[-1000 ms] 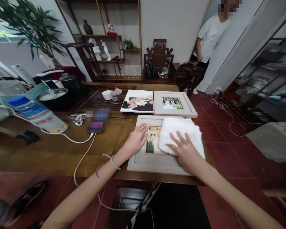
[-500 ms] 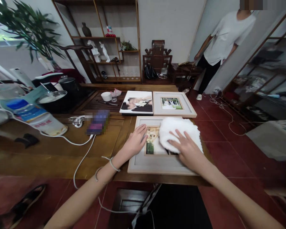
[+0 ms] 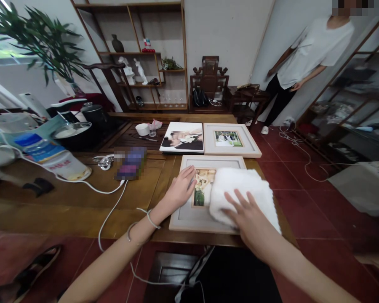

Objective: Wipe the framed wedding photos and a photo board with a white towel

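A light wooden picture frame [image 3: 175, 219] with a wide pale mount lies flat on the table before me. My left hand [image 3: 181, 187] rests on its left part, fingers stretched out beside the small photo [image 3: 201, 185]. On the frame's right half lies a fluffy white cloth [image 3: 259, 185], hiding part of the photo and hanging past the frame's right side. My right hand [image 3: 248, 214] presses flat on this cloth with its fingers spread. Behind are a second framed photo [image 3: 228, 139] and a stack topped by a photo panel [image 3: 181, 143].
Left on the wooden table [image 3: 139, 195] are a phone [image 3: 131, 164] with a white cable, a blue-capped plastic container [image 3: 55, 158], a black pot [image 3: 94, 113] and a small white bowl [image 3: 142, 129]. A person [image 3: 316, 54] in a white shirt stands at the back right.
My right hand has slid the white cloth toward me and slightly right, spreading it flatter and uncovering the frame's upper right part. My left hand stays in place.
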Available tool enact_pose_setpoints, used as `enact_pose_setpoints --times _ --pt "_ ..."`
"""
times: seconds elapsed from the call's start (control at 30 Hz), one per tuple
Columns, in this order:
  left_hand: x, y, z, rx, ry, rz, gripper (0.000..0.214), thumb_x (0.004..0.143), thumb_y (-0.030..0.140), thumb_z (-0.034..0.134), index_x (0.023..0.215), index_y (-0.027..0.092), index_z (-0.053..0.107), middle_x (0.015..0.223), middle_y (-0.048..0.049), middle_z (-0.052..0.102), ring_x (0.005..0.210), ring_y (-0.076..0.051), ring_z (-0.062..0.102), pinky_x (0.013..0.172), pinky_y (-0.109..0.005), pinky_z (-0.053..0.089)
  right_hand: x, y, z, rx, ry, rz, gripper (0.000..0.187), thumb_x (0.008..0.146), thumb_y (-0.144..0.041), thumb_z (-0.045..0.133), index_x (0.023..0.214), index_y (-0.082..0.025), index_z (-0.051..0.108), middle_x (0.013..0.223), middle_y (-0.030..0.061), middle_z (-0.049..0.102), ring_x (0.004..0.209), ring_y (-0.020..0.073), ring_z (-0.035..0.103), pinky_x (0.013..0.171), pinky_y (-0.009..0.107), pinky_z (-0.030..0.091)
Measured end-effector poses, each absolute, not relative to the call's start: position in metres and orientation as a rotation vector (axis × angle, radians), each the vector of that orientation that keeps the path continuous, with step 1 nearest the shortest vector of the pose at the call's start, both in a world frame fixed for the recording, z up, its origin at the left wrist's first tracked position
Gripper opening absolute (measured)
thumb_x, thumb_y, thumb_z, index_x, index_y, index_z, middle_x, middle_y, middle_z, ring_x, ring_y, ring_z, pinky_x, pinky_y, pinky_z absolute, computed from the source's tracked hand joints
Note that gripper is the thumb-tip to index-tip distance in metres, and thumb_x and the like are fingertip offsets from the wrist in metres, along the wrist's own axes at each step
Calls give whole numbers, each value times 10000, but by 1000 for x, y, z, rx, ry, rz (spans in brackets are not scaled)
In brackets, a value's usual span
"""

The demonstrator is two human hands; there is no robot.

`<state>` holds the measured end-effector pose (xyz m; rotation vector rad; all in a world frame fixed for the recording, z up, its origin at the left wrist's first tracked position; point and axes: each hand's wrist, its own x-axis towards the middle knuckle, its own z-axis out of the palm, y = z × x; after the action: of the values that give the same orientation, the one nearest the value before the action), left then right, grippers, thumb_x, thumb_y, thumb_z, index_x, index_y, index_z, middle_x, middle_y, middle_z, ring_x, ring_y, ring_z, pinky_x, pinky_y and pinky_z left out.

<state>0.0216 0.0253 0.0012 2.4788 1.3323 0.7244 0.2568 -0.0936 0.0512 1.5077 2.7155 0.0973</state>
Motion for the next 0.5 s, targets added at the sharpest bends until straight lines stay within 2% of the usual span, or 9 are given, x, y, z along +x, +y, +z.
enact_pose_setpoints --times 0.13,0.27,0.37,0.5 --pt "21 26 0 2498 1314 730 405 956 259 395 1335 138 475 1429 -154 461 1367 -256 372 1071 -494 388 256 -135 59 1392 2759 -126 720 592 -25 546 1261 -288 596 1468 101 410 1304 459 360 992 685 343" --pt "20 26 2 2506 1312 698 405 956 262 391 1331 137 480 1427 -148 463 1368 -252 369 1062 -484 402 257 -115 64 1424 2804 -239 812 577 36 445 1317 -286 536 1489 44 389 1383 337 272 1079 594 305" --pt "21 25 3 2508 1318 677 419 958 268 390 1333 98 474 1426 -166 458 1370 -258 360 1061 -482 405 265 -70 58 1532 2861 -109 793 573 60 409 1304 -216 545 1482 68 402 1408 274 228 1124 531 250" --pt "21 25 3 2512 1309 697 420 959 271 393 1334 98 471 1424 -178 455 1368 -264 363 1055 -489 411 277 -6 50 1670 2873 226 697 630 33 440 1291 -155 556 1463 118 422 1396 298 255 1127 521 214"
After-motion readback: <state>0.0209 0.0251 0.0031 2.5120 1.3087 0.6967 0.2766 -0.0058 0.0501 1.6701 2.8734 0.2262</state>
